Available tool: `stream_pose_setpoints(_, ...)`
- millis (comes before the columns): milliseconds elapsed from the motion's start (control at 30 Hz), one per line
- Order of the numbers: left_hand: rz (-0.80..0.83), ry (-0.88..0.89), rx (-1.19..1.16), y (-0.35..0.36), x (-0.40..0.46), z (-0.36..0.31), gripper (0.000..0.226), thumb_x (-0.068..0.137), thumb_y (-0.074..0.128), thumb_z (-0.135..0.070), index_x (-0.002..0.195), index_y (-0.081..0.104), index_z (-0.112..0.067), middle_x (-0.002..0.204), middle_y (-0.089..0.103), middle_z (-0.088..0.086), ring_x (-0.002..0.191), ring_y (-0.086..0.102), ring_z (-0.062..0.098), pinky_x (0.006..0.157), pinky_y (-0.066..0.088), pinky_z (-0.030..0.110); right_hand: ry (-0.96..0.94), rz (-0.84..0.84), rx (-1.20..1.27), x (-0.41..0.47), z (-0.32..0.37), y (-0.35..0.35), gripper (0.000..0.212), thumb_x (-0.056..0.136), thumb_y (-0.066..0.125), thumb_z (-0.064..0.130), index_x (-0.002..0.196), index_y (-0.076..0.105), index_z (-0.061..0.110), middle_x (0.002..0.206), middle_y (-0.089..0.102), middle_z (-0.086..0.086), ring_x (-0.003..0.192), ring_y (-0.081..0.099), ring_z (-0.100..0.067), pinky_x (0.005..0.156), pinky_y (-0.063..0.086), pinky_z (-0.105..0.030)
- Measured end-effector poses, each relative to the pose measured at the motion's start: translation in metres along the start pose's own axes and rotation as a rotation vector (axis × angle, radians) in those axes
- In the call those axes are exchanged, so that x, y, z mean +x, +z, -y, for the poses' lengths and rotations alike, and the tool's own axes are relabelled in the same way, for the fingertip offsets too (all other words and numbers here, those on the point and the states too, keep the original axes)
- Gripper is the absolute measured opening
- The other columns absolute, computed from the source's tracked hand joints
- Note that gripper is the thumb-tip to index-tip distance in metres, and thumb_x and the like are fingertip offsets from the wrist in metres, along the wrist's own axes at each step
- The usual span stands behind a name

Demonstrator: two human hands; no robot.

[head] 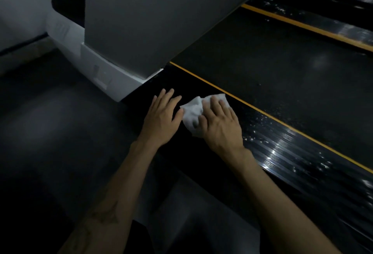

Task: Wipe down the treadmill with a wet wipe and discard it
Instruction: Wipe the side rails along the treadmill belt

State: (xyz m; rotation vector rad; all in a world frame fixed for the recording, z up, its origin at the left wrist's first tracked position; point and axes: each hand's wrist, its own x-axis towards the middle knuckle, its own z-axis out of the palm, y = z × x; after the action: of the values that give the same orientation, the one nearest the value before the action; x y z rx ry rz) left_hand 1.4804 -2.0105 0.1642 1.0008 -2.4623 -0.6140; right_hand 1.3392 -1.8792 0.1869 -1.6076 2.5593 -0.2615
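A white wet wipe lies crumpled on the treadmill's black ribbed side rail, close to the grey upright. My right hand presses flat on the wipe with straight fingers, covering its right part. My left hand rests flat on the rail just left of the wipe, fingers straight, its thumb close to the wipe's edge. The black running belt stretches to the right beyond a yellow stripe. White specks dot the rail to the right of my right hand.
The grey upright post rises directly above and behind my hands, set in a white base cover. Dark floor spreads to the left. A second yellow-edged rail runs along the belt's far side.
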Motion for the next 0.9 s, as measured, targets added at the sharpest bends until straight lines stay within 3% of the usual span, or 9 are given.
stream_pose_setpoints(133,0.011,-0.005,-0.001,-0.002,-0.001,-0.002,0.049,0.108,0.046,-0.032,0.155,0.043,-0.017,0.169,0.025,0.004,0.159,0.008,0.018,0.127,-0.001,0.033,0.050,0.028,-0.027,0.006,-0.004,-0.002,0.062,0.111,0.019,0.045,0.165,0.011,0.016,0.172,0.003,-0.011,0.159,0.001,-0.024,0.128,0.005,-0.042)
stream_pose_setpoints(267,0.011,0.003,0.006,0.000,0.000,0.001,0.049,0.108,0.045,-0.032,0.155,0.043,-0.017,0.170,0.025,0.004,0.159,0.006,0.018,0.125,-0.003,0.031,0.072,-0.046,-0.042,-0.024,0.011,0.010,0.067,0.106,0.011,0.045,0.162,0.024,0.011,0.169,0.019,-0.017,0.157,0.016,-0.031,0.126,0.017,-0.047)
stream_pose_setpoints(400,0.014,0.002,0.002,-0.001,-0.001,-0.001,0.048,0.109,0.046,-0.029,0.155,0.043,-0.016,0.169,0.025,0.005,0.159,0.007,0.020,0.125,-0.002,0.033,-0.026,0.008,0.017,-0.002,-0.006,0.001,0.061,0.107,0.017,0.046,0.164,0.021,0.024,0.172,0.009,-0.006,0.159,0.004,-0.022,0.128,0.006,-0.042)
stream_pose_setpoints(500,0.013,0.000,0.010,-0.001,-0.003,-0.002,0.048,0.108,0.046,-0.028,0.155,0.043,-0.016,0.169,0.025,0.005,0.159,0.008,0.020,0.127,0.001,0.036,0.043,0.008,-0.022,0.003,0.000,-0.001,0.062,0.110,0.019,0.044,0.165,0.014,0.016,0.172,0.006,-0.011,0.159,0.003,-0.025,0.128,0.006,-0.043)
stream_pose_setpoints(567,0.014,0.007,0.018,0.001,-0.002,-0.001,0.049,0.108,0.046,-0.030,0.155,0.043,-0.016,0.169,0.026,0.006,0.159,0.008,0.020,0.127,0.001,0.036,0.094,-0.016,-0.059,-0.012,0.014,0.007,0.062,0.110,0.015,0.041,0.163,0.016,0.008,0.170,0.011,-0.019,0.158,0.009,-0.032,0.128,0.013,-0.046)
stream_pose_setpoints(667,0.004,0.016,0.035,0.002,-0.002,0.000,0.049,0.108,0.047,-0.030,0.155,0.043,-0.014,0.169,0.026,0.007,0.159,0.010,0.022,0.127,0.001,0.038,0.048,-0.099,-0.029,-0.021,0.021,0.014,0.062,0.107,0.018,0.037,0.158,0.036,0.008,0.164,0.030,-0.022,0.153,0.028,-0.037,0.123,0.027,-0.050)
stream_pose_setpoints(800,0.010,0.030,0.036,0.000,-0.003,-0.001,0.049,0.108,0.047,-0.028,0.154,0.044,-0.015,0.169,0.027,0.007,0.159,0.010,0.023,0.127,0.002,0.040,-0.008,-0.059,-0.003,-0.001,0.004,0.013,0.058,0.110,0.019,0.042,0.163,0.026,0.021,0.171,0.017,-0.009,0.159,0.011,-0.025,0.128,0.011,-0.042)
stream_pose_setpoints(900,0.003,0.022,0.040,0.001,-0.003,-0.002,0.049,0.108,0.046,-0.029,0.154,0.044,-0.015,0.169,0.027,0.007,0.159,0.011,0.024,0.127,0.002,0.039,0.100,-0.156,-0.012,-0.019,0.013,0.019,0.061,0.106,0.025,0.040,0.159,0.034,0.012,0.165,0.032,-0.018,0.154,0.026,-0.032,0.125,0.023,-0.047)
